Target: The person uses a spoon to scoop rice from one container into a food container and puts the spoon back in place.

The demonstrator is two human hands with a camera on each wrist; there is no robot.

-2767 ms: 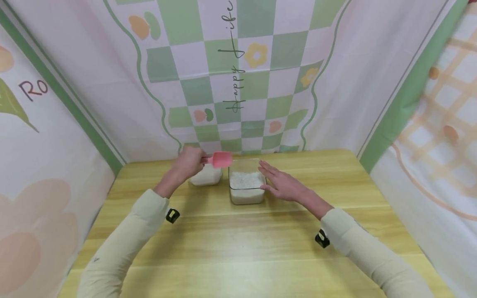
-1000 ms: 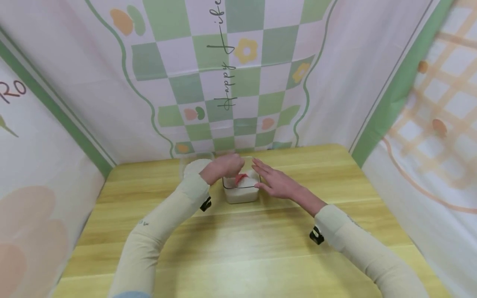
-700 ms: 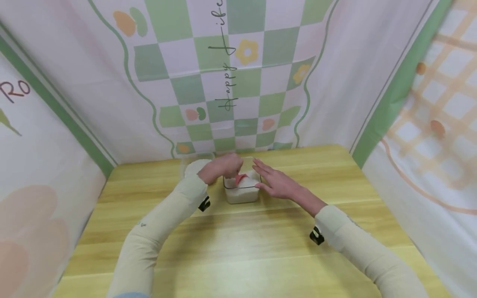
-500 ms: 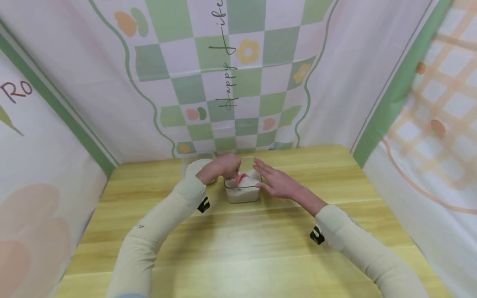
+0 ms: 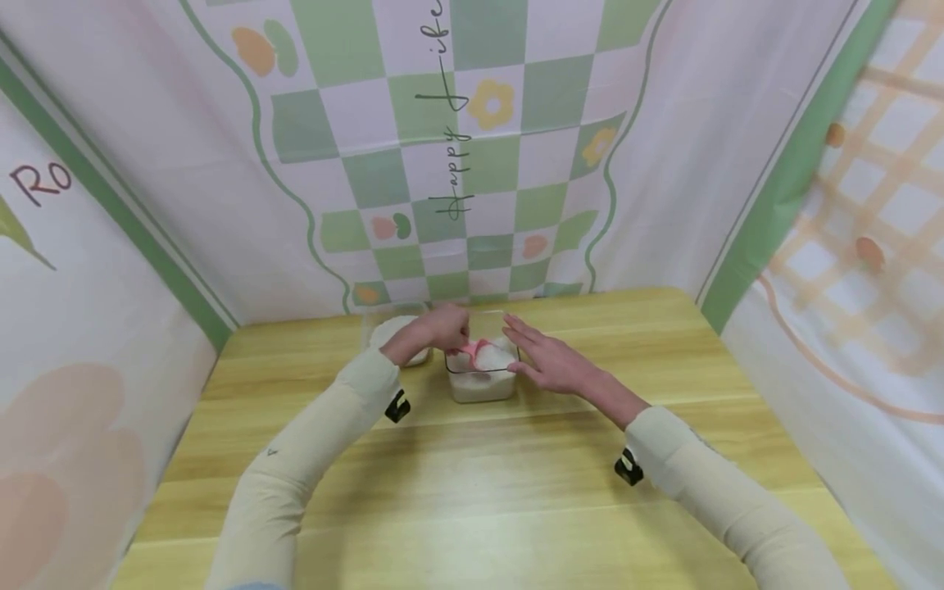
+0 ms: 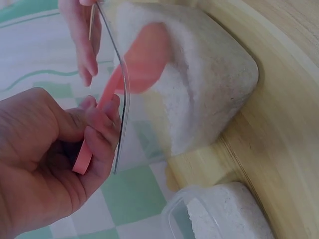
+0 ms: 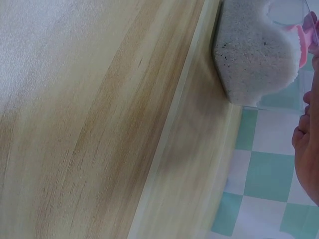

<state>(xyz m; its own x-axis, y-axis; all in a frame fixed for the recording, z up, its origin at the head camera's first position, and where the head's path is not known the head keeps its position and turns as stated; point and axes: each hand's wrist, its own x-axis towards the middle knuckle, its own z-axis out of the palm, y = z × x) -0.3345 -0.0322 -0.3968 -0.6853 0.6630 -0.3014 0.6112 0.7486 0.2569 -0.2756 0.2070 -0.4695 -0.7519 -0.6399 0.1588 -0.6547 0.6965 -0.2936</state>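
My left hand (image 5: 444, 328) grips the handle of a pink scoop (image 6: 149, 56), fingers curled round it, just over the left rim of a clear square container (image 5: 483, 390). The scoop's bowl lies in the white grains (image 6: 192, 74), which look like rice and have a hollow around it. On the opposite side my right hand (image 5: 555, 362) has its fingers straight, with fingertips and thumb right at the container's right rim. In the right wrist view only part of the right hand (image 7: 308, 149) shows at the edge, beside the container wall.
A second clear tub (image 6: 174, 215) of white grains stands just left of the container, partly covered by the left forearm in the head view. Both are near the back edge of the wooden table (image 5: 472, 483), against a green-and-white checked curtain (image 5: 490, 164).
The scoop went from above the left tub down into the right container's grains. Lately my left hand drew slightly left and the scoop's bowl levelled out. The right hand stays at the rim.
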